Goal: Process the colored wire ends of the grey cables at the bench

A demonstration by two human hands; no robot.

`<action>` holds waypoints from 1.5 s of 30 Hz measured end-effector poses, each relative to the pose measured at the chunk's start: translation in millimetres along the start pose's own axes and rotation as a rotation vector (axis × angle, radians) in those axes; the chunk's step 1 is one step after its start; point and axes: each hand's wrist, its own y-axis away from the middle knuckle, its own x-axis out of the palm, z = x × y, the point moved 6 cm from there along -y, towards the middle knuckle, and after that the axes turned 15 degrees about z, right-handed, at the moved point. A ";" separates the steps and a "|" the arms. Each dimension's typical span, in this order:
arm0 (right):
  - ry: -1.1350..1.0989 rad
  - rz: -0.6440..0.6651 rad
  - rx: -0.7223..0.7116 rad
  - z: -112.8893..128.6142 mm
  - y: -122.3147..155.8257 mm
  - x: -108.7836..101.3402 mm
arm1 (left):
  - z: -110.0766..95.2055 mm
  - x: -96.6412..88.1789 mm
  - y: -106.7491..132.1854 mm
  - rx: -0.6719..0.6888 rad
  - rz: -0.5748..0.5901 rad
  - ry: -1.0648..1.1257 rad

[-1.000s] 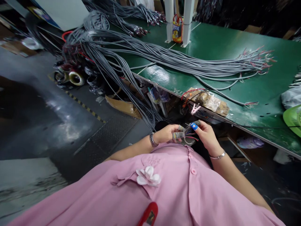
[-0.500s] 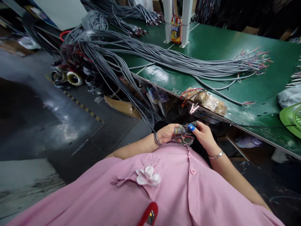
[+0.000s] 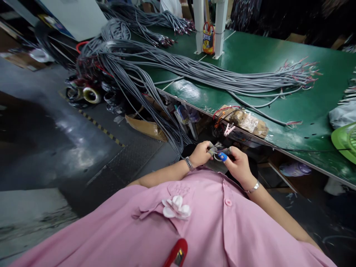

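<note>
My left hand [image 3: 201, 153], with covers on its fingertips, is closed in a pinch on the end of a grey cable [image 3: 216, 158], close in front of my body. Facing it, my right hand [image 3: 241, 167] has a blue wrap on the thumb and a dark cover on a fingertip. Its fingers are pressed together on the thin wires [image 3: 221, 151] at that cable end. The two hands' fingertips almost meet, and they partly hide the wires. Long grey cables [image 3: 169, 128] hang over the table edge to the left of my hands.
A thick bundle of grey cables [image 3: 211, 72] with stripped ends lies across the green table [image 3: 258, 48]. At its near edge are a taped block [image 3: 247, 120] and a pink clip [image 3: 229, 129]. A green fan-like object [image 3: 345, 139] stands right. Wire spools [image 3: 91, 95] rest on the left.
My left hand has turned and risen slightly, its fingers now curled closer in. My right thumb has moved a little left and down along the wires. The loop below the hands shows less.
</note>
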 end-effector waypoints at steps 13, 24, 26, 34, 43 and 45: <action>-0.046 -0.106 -0.074 15.6 8.5 1.6 | 10.2 -2.2 4.7 -0.074 -0.147 0.655; 0.288 -0.106 0.111 -6.3 -10.8 10.3 | 5.9 7.5 6.8 0.084 -0.186 0.885; 0.290 -0.100 0.094 -9.3 -11.0 11.8 | 9.1 8.7 5.4 0.089 -0.157 0.982; 0.497 -0.095 -0.060 4.1 -9.7 16.4 | 4.8 12.2 4.4 0.091 -0.085 1.148; 0.383 -0.097 0.040 -3.8 -18.2 17.4 | -5.4 16.9 9.6 0.104 -0.039 1.133; 0.281 -0.092 0.023 -5.2 -18.9 17.1 | -4.2 17.2 8.8 0.113 -0.034 1.138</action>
